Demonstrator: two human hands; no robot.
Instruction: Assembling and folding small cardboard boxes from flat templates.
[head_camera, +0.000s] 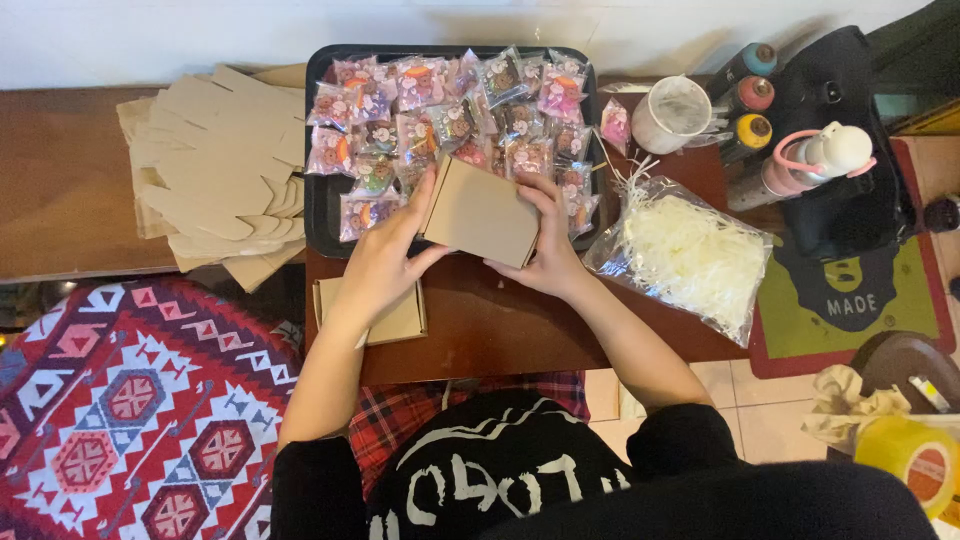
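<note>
A small brown cardboard box (483, 212) is held between both hands above the near edge of a black tray (320, 200). My left hand (385, 262) grips the box's left side, thumb under its lower corner. My right hand (545, 250) holds the right side, fingers curled over the top edge. The tray is filled with several small clear packets of colourful sweets (450, 110). A second folded brown box (398, 320) lies on the dark wooden table (500, 330) under my left wrist.
A stack of flat unfolded cardboard blanks (215, 160) lies left of the tray. A clear bag of shredded white paper (690, 250) sits to the right, with a white cup (672, 112), several bottles (750, 100) and a black bag (850, 200) beyond. A patterned red cushion (130, 400) is lower left.
</note>
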